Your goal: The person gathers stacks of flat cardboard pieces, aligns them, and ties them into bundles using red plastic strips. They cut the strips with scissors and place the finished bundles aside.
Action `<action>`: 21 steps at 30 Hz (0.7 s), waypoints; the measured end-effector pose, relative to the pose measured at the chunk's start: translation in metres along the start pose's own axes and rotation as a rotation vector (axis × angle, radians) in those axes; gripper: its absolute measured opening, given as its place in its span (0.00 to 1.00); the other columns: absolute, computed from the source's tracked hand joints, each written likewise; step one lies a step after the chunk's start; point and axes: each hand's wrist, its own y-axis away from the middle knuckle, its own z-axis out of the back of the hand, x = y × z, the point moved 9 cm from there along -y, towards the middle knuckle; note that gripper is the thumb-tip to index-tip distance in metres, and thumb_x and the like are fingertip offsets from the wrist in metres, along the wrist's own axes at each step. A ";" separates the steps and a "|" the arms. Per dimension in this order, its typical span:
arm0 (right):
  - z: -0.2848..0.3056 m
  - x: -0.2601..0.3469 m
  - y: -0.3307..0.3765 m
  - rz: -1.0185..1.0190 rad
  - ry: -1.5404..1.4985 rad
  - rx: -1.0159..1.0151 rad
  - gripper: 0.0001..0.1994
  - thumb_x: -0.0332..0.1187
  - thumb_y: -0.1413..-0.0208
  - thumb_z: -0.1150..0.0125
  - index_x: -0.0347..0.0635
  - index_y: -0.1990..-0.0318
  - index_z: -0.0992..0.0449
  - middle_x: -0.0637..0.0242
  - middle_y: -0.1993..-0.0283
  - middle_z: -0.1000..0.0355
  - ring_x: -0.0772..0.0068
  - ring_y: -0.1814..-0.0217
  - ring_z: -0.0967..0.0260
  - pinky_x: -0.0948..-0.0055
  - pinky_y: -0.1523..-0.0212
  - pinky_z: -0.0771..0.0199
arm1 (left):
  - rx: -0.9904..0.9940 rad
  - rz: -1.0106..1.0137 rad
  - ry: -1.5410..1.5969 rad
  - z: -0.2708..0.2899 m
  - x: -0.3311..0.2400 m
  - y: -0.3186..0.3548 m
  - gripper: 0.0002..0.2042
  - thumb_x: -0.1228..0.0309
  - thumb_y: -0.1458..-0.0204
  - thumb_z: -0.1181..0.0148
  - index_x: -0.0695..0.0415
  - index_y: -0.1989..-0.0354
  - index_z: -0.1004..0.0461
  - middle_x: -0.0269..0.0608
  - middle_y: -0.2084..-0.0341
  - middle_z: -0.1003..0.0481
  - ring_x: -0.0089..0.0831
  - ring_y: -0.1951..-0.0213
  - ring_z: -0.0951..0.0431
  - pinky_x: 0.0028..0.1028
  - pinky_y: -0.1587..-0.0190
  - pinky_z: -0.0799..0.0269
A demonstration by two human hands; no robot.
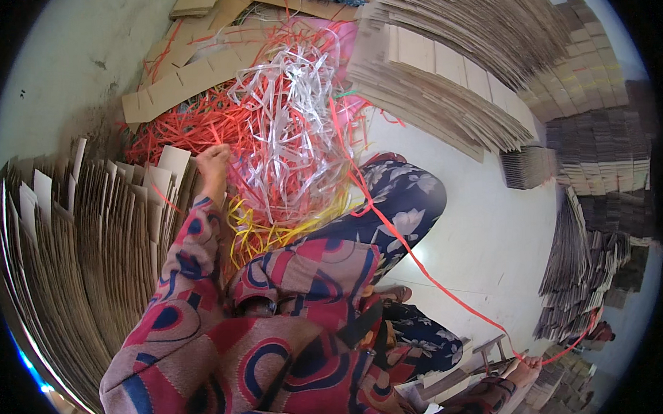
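A long red plastic strap [429,273] runs from the heap across my knee to the lower right. My right hand [526,372] is closed around it, and a further stretch of the strap curves up past the hand. At the heap's left edge, my left hand [213,164] is closed, with a red strip showing at its fingers. The tangled heap of red plastic straps [179,121] carries a mass of white straps [288,113] on top. Yellow straps [263,235] lie at its near side, beside my leg.
Upright cardboard sheets [92,244] are packed along the left, next to my left arm. Large cardboard stacks [458,78] stand at the far right, with more piles [599,146] behind. A flat cardboard strip [188,77] borders the heap. Pale floor [486,231] shows right of my knees.
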 end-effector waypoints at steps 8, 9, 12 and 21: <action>-0.141 0.048 0.088 -0.009 -0.576 0.831 0.12 0.34 0.36 0.62 0.36 0.58 0.33 0.75 0.85 0.52 0.85 0.86 0.56 0.83 0.90 0.55 | 0.209 -0.721 0.370 -0.064 -0.363 0.160 0.08 0.82 0.49 0.51 0.65 0.64 0.25 0.40 0.73 0.24 0.23 0.77 0.28 0.22 0.75 0.32; -0.167 0.052 0.125 -0.042 -0.625 0.907 0.13 0.37 0.37 0.60 0.37 0.59 0.32 0.75 0.85 0.51 0.86 0.86 0.56 0.85 0.89 0.55 | 0.295 -0.810 0.216 -0.082 -0.387 0.188 0.08 0.81 0.49 0.51 0.65 0.64 0.25 0.42 0.72 0.24 0.26 0.76 0.27 0.25 0.74 0.30; -0.234 0.010 0.230 -0.428 -0.754 1.008 0.18 0.46 0.39 0.57 0.39 0.66 0.28 0.76 0.84 0.49 0.84 0.86 0.54 0.85 0.89 0.54 | 1.018 -1.456 0.162 -0.137 -0.430 0.310 0.15 0.70 0.57 0.47 0.66 0.62 0.27 0.47 0.72 0.25 0.43 0.71 0.23 0.33 0.70 0.27; -0.273 0.009 0.407 -0.490 -0.176 1.614 0.25 0.49 0.46 0.46 0.28 0.62 0.27 0.59 0.71 0.28 0.79 0.81 0.37 0.83 0.83 0.43 | 1.484 -0.794 0.197 -0.206 -0.387 0.412 0.10 0.77 0.52 0.48 0.64 0.62 0.35 0.44 0.77 0.31 0.36 0.76 0.24 0.28 0.79 0.31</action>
